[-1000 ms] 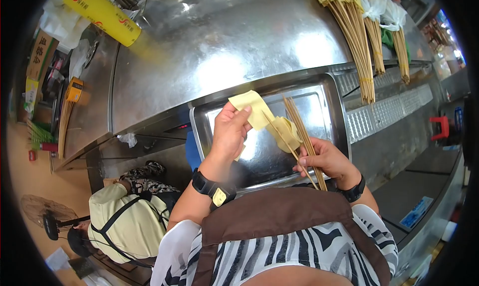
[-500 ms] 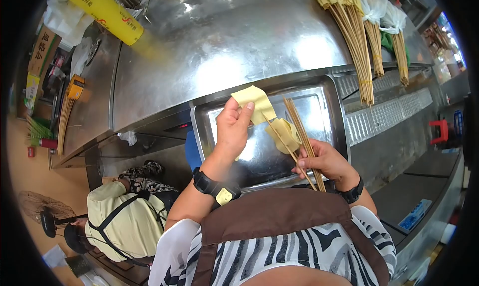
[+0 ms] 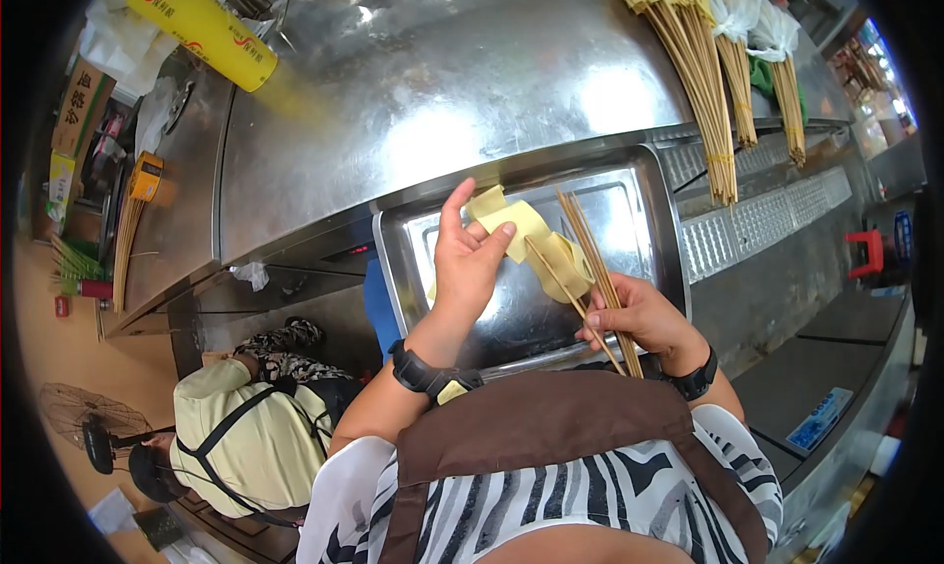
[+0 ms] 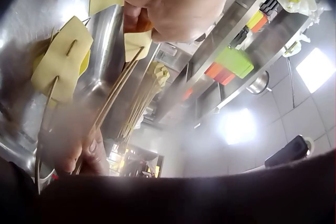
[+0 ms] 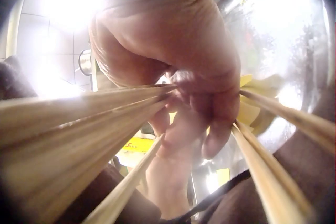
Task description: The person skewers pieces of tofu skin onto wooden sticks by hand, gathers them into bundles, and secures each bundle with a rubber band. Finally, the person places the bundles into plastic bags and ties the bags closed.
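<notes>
In the head view my left hand (image 3: 464,274) pinches a thin yellow sheet, like tofu skin (image 3: 516,220), between thumb and curled fingers, the index finger raised. The sheet lies at the tip of a single bamboo skewer (image 3: 580,313). More tofu skin hangs folded along that skewer; in the left wrist view the skewer runs in and out of a tofu skin piece (image 4: 63,66). My right hand (image 3: 644,313) grips the single skewer and a bundle of bare skewers (image 3: 580,225) side by side. In the right wrist view the bundle's lower ends (image 5: 79,129) spread past the fingers.
Both hands are over a steel tray (image 3: 680,259) against the steel counter (image 3: 334,141). Bundles of filled skewers (image 3: 693,92) lie at the back right. A yellow roll (image 3: 211,33) lies at the back left. Another person (image 3: 251,441) sits at lower left, near a fan (image 3: 84,421).
The left hand has turned, its index finger lifting off the sheet and its thumb shifting right. The sheet's free end has bent over. The right hand stays in place.
</notes>
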{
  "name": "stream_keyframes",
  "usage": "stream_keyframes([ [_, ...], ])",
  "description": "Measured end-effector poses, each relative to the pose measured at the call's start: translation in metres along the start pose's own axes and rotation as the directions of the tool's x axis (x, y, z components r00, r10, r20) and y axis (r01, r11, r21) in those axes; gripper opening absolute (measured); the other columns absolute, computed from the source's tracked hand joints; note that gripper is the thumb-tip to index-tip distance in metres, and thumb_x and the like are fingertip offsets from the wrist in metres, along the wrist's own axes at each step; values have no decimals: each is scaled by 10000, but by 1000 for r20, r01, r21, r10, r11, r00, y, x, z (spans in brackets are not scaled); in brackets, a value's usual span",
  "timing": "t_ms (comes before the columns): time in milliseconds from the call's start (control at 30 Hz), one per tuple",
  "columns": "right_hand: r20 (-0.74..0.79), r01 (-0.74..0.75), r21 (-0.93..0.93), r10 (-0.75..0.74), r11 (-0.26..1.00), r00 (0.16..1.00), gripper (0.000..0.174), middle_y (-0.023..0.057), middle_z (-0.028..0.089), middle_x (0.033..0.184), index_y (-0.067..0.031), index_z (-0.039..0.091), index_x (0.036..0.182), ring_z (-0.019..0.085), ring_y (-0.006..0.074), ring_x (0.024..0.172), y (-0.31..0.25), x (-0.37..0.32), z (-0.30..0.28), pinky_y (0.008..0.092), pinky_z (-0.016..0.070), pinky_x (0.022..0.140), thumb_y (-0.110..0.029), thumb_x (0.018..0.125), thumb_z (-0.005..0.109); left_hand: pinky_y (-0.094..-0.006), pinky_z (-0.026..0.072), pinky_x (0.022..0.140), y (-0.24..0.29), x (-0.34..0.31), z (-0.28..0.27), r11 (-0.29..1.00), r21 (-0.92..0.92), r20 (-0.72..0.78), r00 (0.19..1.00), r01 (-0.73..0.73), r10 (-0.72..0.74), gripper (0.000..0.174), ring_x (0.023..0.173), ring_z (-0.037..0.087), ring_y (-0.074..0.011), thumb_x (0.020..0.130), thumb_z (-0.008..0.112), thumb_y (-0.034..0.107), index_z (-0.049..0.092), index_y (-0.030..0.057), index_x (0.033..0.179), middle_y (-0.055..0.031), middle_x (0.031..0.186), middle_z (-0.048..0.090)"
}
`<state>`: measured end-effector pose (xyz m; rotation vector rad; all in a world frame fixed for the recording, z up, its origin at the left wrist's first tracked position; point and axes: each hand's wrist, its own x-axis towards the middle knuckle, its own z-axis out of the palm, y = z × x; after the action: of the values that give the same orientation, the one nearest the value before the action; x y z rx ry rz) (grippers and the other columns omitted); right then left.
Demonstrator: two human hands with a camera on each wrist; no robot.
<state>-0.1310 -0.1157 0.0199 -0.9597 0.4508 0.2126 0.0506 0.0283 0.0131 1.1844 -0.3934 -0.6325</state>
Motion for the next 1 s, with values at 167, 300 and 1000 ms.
stream_keyframes([
  [167, -9, -2, -1, 2, 1000, 1000, 173, 62, 604, 759, -66, 463, 857, 646, 154, 690, 2, 0, -1, 253, 530, 628, -2, 848, 623, -259, 533, 743, 4, 1, -3, 992, -32, 2, 993, 119, -119, 426, 879, 646, -162, 889, 561, -4, 442, -14, 1298, -143, 1021, 652],
  [300, -14, -4, -1, 4, 1000, 1000, 175, 55, 604, 760, -69, 461, 862, 650, 153, 688, 3, 1, -2, 262, 535, 666, -4, 850, 623, -260, 541, 718, 2, -2, -4, 958, 32, 11, 958, 286, -287, 306, 849, 653, -159, 888, 571, 4, 553, -30, 1191, -133, 1012, 659],
  [1000, -1, 7, 12, -7, 1000, 1000, 178, 36, 588, 750, -72, 457, 849, 648, 139, 662, 3, 3, -4, 276, 538, 716, 2, 850, 619, -321, 513, 856, -6, 2, -3, 958, -193, -16, 976, 212, -219, 248, 955, 632, -191, 926, 516, 43, 510, -34, 1162, -145, 1067, 634],
])
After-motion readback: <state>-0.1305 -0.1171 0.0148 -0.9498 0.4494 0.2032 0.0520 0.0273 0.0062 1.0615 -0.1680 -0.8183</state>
